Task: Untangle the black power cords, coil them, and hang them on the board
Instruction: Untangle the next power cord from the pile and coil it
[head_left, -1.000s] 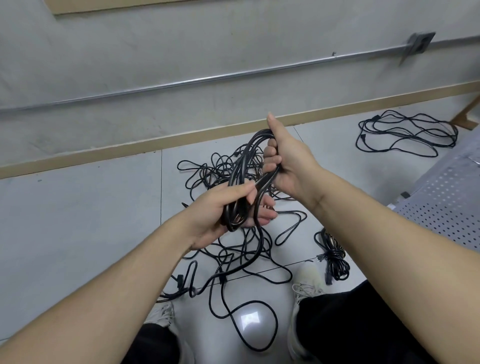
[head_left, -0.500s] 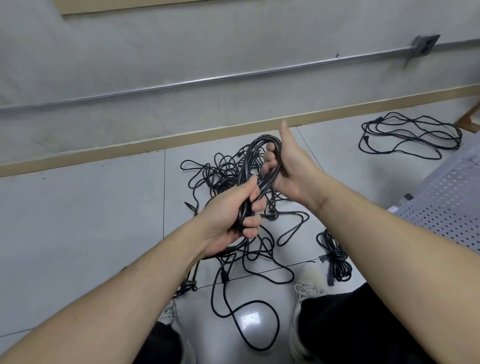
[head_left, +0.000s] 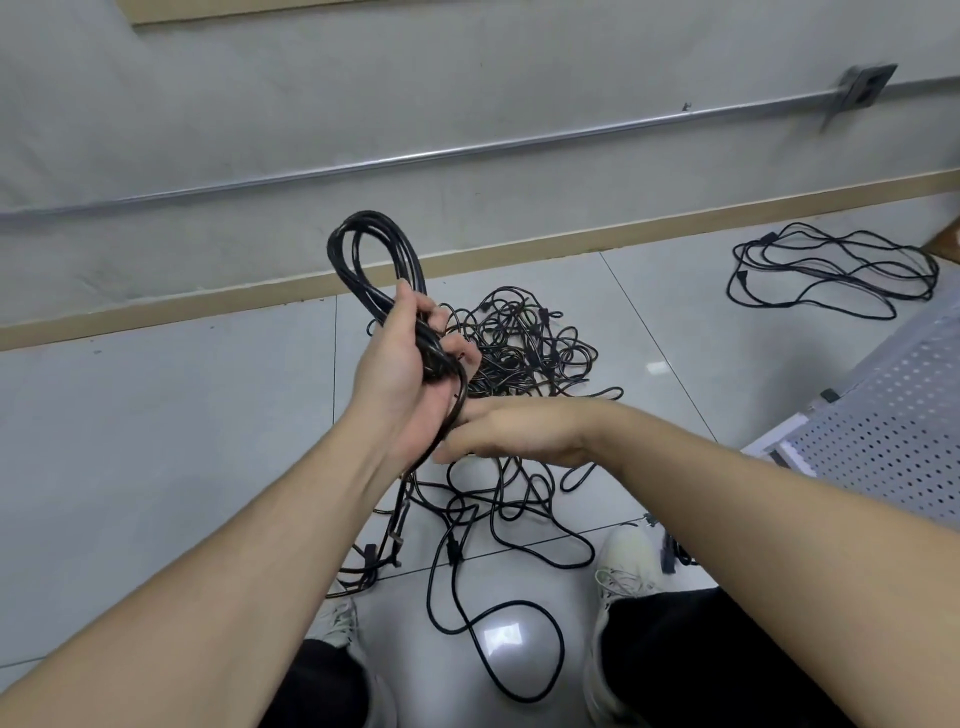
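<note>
L hand (head_left: 402, 379) grips coiled cord (head_left: 374, 260); R hand (head_left: 511, 431) flat, fingers straight, touching cord's tail.

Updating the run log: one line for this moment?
step: coiling | left hand: grips coil | right hand: open beside cord | tangle: on floor

The black power cords (head_left: 374, 260) wear smooth, faintly shiny rubbery sheathing. The floor tiles (head_left: 166, 426) are pale and glossy, mirroring a ceiling light at lower centre. The wall (head_left: 467, 67) in the upper frame looks matt and scuffed, crossed by 1 bright metal conduit (head_left: 415, 156). At right, the perforated board (head_left: 893, 415) looks like matt white-painted metal.
</note>
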